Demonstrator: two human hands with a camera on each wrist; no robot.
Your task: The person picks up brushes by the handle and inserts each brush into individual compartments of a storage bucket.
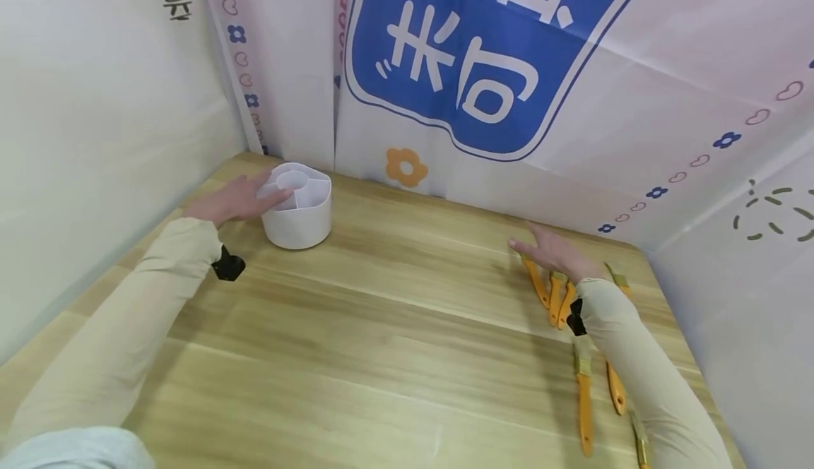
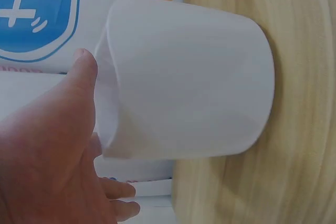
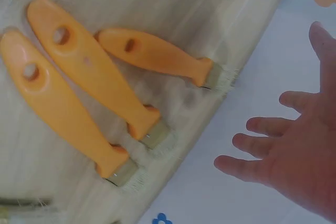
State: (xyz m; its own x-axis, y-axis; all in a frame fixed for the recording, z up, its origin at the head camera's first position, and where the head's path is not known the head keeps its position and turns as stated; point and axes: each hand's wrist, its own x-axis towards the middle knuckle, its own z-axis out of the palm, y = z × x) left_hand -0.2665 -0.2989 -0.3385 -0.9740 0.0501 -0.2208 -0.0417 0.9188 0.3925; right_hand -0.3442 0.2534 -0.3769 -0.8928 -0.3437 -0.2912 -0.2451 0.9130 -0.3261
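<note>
A white round pen holder (image 1: 297, 227) with several compartments stands upright at the back left of the wooden table. My left hand (image 1: 239, 197) is at its rim; in the head view the thumb reaches over the compartments. From the left wrist view, the hand (image 2: 58, 156) is beside the mouth of the holder (image 2: 189, 82), fingers extended and not curled round it. Over on the right, my right hand (image 1: 553, 251) hovers with spread fingers above several orange-handled paintbrushes (image 1: 536, 282). Three of these brushes (image 3: 86, 64) show in the right wrist view, and the hand (image 3: 299, 150) holds none of them.
More orange-handled brushes lie nearer on the right, one brush (image 1: 584, 405) beside the right forearm and another (image 1: 615, 388) partly under it. White printed sheets (image 1: 572, 172) rise as walls behind and at both sides of the table (image 1: 356, 342).
</note>
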